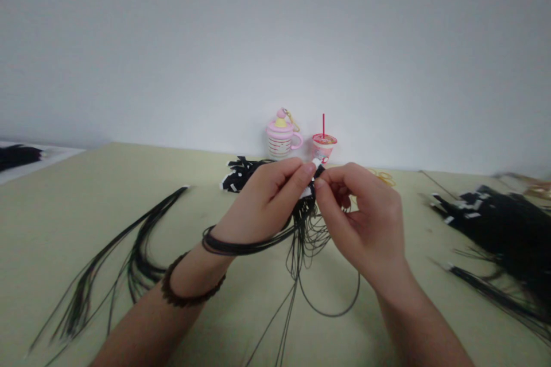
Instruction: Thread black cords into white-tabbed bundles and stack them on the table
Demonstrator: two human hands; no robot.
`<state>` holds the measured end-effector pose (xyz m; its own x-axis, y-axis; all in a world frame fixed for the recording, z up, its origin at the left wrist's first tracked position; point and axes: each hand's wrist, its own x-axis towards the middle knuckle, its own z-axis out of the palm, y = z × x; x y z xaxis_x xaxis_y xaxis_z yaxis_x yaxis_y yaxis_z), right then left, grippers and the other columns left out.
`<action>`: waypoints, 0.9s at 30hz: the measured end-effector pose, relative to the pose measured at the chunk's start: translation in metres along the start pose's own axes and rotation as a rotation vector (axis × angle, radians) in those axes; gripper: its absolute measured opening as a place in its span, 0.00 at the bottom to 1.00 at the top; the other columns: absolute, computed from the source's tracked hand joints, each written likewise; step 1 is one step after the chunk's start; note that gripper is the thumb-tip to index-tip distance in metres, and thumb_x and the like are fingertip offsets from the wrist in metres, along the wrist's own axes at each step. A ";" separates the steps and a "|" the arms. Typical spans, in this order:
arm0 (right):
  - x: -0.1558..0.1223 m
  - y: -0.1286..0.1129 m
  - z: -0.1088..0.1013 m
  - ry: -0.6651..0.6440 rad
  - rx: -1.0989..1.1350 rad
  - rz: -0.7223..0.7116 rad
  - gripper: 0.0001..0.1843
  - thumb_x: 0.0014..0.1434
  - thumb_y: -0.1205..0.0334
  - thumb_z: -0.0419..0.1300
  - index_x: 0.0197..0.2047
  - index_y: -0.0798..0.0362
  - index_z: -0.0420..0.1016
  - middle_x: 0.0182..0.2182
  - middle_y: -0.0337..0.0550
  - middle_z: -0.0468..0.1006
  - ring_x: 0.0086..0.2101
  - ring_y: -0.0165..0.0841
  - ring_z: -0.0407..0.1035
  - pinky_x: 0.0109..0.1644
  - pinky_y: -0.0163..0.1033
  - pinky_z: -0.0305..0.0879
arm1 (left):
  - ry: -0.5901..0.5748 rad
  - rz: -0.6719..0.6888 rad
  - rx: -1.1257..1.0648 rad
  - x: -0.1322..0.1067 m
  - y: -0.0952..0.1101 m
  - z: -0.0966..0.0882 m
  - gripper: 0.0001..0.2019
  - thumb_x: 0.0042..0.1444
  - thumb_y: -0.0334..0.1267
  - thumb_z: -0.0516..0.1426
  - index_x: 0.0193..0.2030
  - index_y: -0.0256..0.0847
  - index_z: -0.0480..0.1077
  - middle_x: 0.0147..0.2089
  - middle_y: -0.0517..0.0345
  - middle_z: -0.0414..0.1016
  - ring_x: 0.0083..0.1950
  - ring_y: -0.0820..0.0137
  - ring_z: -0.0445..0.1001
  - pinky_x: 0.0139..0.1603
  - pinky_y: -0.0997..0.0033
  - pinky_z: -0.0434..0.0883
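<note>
My left hand is closed on a bundle of thin black cords near its white-marked top end. Some of these cords loop round the left wrist, and others hang down in loose loops below the fingers. At the same end, my right hand has its thumb and forefinger pinched together against a small black-and-white piece. The fingertips partly hide that piece. Behind the left hand lies a pile of black pieces with white tips on the pale table.
A pink lidded mug and a small pink cup with a red straw stand by the wall. Loose black strands lie at left. A large black bundle and a thinner one lie at right. Yellow bands are behind my right hand.
</note>
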<state>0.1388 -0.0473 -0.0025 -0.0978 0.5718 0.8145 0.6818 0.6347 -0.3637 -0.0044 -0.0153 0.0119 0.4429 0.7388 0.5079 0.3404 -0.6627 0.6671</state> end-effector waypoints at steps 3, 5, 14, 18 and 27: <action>0.001 0.001 0.001 0.019 -0.025 -0.018 0.05 0.58 0.70 0.55 0.31 0.55 0.69 0.24 0.36 0.69 0.25 0.25 0.62 0.30 0.32 0.60 | 0.023 -0.009 -0.031 0.002 -0.001 -0.002 0.16 0.62 0.42 0.46 0.25 0.38 0.61 0.23 0.63 0.57 0.26 0.75 0.57 0.25 0.75 0.57; -0.001 -0.003 -0.002 0.052 -0.071 -0.049 0.03 0.57 0.69 0.56 0.34 0.55 0.70 0.28 0.39 0.71 0.29 0.28 0.65 0.34 0.35 0.64 | 0.059 -0.029 -0.084 0.004 -0.003 -0.003 0.16 0.61 0.43 0.47 0.24 0.39 0.62 0.22 0.64 0.57 0.25 0.75 0.58 0.25 0.76 0.58; -0.024 -0.052 -0.021 0.070 0.491 0.109 0.15 0.58 0.67 0.53 0.50 0.52 0.63 0.41 0.50 0.70 0.37 0.36 0.69 0.38 0.41 0.72 | 0.302 -0.156 -0.444 0.010 -0.010 0.003 0.17 0.59 0.46 0.51 0.22 0.40 0.61 0.17 0.64 0.60 0.18 0.78 0.58 0.16 0.76 0.56; -0.016 -0.025 -0.001 0.049 0.552 -0.103 0.14 0.59 0.61 0.53 0.49 0.51 0.65 0.43 0.50 0.70 0.46 0.40 0.67 0.47 0.48 0.70 | 0.342 -0.243 -0.612 0.004 -0.001 0.003 0.18 0.59 0.51 0.50 0.25 0.41 0.61 0.16 0.66 0.57 0.14 0.79 0.54 0.11 0.76 0.53; 0.004 0.027 0.006 0.230 0.047 -0.538 0.16 0.52 0.72 0.53 0.46 0.56 0.70 0.38 0.50 0.73 0.42 0.38 0.68 0.46 0.47 0.67 | 0.159 -0.381 -1.003 0.002 0.003 -0.003 0.14 0.58 0.44 0.53 0.25 0.39 0.62 0.16 0.68 0.58 0.12 0.83 0.54 0.07 0.83 0.50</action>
<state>0.1523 -0.0252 -0.0120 -0.2578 0.0391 0.9654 0.5465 0.8299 0.1123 -0.0048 -0.0158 0.0168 0.3143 0.9303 0.1893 -0.4321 -0.0374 0.9010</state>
